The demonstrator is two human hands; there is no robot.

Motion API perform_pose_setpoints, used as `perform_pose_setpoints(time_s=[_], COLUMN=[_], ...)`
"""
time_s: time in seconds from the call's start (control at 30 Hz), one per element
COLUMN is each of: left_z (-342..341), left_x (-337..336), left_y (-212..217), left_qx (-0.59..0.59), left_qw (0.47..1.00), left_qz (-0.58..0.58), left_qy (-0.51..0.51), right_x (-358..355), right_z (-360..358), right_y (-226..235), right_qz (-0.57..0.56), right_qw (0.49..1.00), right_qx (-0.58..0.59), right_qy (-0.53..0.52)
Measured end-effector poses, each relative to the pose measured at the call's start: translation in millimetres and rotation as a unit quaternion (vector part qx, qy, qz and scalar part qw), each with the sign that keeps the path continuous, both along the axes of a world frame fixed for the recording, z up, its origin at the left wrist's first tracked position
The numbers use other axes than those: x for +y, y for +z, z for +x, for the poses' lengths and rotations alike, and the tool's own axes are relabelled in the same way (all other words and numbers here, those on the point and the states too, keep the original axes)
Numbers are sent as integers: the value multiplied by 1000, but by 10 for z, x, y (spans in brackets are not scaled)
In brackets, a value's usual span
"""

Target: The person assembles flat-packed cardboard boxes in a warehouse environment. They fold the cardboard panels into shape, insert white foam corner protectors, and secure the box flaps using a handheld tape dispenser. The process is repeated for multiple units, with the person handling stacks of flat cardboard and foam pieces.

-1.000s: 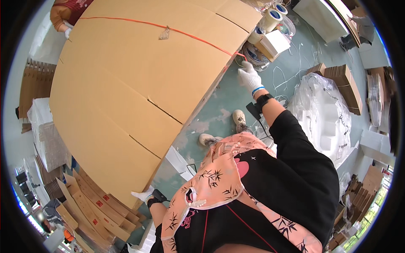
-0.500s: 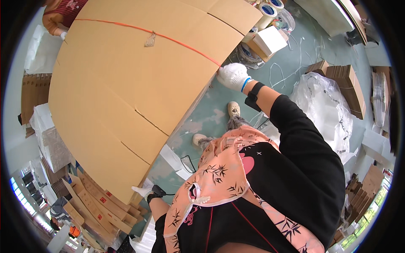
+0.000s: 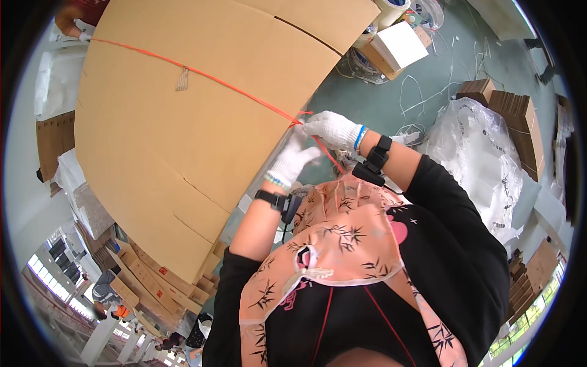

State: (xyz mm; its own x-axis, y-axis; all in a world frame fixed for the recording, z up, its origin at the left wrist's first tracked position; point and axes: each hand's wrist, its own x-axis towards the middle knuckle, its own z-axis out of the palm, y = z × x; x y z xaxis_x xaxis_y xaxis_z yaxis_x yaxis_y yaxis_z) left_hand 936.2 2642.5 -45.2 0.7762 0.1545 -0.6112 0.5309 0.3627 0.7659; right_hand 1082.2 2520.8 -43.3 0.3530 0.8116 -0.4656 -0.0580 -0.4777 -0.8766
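Note:
A large brown cardboard box (image 3: 159,128) fills the left and middle of the view. Across its top runs an orange-red strap (image 3: 235,90), pulled straight toward its near right edge. Both my hands, in white knit gloves, meet at that edge where the strap bends over and hangs down. My right hand (image 3: 330,128) is closed on the strap, with a short end poking out above. My left hand (image 3: 293,159) is at the strap just below, its thumb apart; its other fingertips are partly hidden at the edge.
At the far left corner, a co-worker's gloved hand (image 3: 85,37) is by the strap's other end. Tape rolls (image 3: 391,11) and a small open carton (image 3: 400,46) stand beyond the box. Clear plastic wrap (image 3: 477,159) and bundled flat cardboard (image 3: 516,116) lie right.
My left hand has come up from the lower edge to join the right at the strap. The strap's meeting point with the edge has shifted nearer, and my right hand has moved slightly down.

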Motion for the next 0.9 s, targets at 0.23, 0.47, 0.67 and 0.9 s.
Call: perform_pose_setpoints(time_s=[0.23, 0.47, 0.67, 0.9], left_z=[199, 440, 760, 802], left_x=[-201, -178, -280, -298], left_y=[208, 356, -214, 2], left_qx=[138, 62, 73, -18], left_qw=[968, 994, 961, 831], left_qz=[-210, 75, -96, -431], left_qy=[-15, 43, 249, 352], right_x=[-124, -369, -392, -942], right_z=[539, 390, 361, 361], right_y=[314, 61, -169, -329], right_qz=[-135, -128, -161, -196], right_qw=[986, 979, 966, 960], right_qx=[92, 141, -143, -41], right_qy=[-21, -73, -142, -194])
